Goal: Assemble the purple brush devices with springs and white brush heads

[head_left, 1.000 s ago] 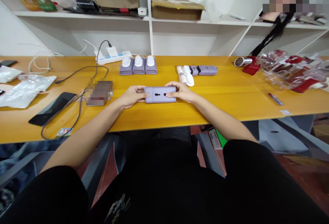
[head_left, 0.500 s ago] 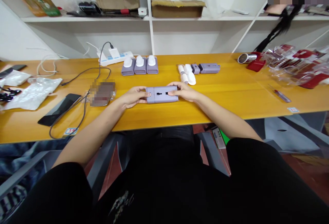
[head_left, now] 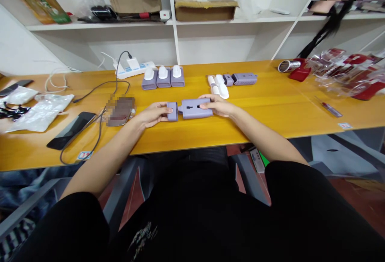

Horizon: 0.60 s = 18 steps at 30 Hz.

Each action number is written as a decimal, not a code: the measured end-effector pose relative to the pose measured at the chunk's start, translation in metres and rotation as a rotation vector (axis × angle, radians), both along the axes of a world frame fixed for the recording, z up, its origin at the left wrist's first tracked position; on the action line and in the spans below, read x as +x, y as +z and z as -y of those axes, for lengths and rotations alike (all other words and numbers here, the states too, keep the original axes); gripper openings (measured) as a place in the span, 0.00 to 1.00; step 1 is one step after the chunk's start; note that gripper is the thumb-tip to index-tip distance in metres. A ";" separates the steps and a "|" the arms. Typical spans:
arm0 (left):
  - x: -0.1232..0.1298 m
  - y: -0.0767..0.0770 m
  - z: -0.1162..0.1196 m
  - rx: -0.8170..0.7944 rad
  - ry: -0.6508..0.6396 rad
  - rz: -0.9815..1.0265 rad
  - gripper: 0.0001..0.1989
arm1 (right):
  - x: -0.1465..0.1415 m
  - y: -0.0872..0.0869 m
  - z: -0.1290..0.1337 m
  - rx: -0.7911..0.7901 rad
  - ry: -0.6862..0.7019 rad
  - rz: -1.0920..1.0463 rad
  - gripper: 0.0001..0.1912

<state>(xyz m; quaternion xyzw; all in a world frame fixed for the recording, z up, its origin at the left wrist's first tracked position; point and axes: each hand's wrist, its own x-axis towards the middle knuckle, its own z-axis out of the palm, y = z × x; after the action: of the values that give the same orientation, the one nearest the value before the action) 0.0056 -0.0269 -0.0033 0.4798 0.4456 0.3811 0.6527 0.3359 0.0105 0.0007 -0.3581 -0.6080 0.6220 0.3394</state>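
Observation:
My left hand (head_left: 158, 113) grips a short purple end cap (head_left: 172, 111) between thumb and fingers. Closed on the longer purple plastic housing (head_left: 194, 109) is my right hand (head_left: 218, 105), thumb on its top face near a dark slot. A gap separates cap and housing, and a narrow purple tab sticks out of the housing into it. Behind my hands stand three purple blocks with white rounded heads (head_left: 163, 78). White rounded parts (head_left: 221, 87) lie just beyond my right hand, beside another purple housing (head_left: 245, 78).
On the left are a phone (head_left: 70, 129), a dark cable (head_left: 100, 127), plastic bags (head_left: 42, 111) and a power strip (head_left: 135, 71). To the right lie a screwdriver (head_left: 331, 109) and red graters in clear plastic (head_left: 351, 73). White shelves (head_left: 252, 18) rise behind the table.
The purple body has come apart: the end cap in my left hand is now separated from the longer housing, which my right hand has drawn slightly rightward. The view has shifted a little.

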 end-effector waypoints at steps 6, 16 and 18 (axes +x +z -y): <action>0.002 -0.002 -0.001 0.036 -0.016 0.012 0.28 | 0.004 -0.002 -0.002 0.026 0.005 0.026 0.30; -0.016 0.000 -0.009 0.029 0.067 -0.019 0.23 | 0.011 -0.002 -0.005 -0.072 -0.032 0.000 0.29; -0.021 0.001 -0.010 0.016 0.088 -0.035 0.22 | 0.014 0.001 -0.007 -0.065 -0.039 0.023 0.29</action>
<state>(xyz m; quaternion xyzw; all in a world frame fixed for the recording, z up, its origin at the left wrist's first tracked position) -0.0152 -0.0167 -0.0022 0.4715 0.4746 0.4044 0.6236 0.3499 0.0175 0.0013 -0.3878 -0.5844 0.6304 0.3328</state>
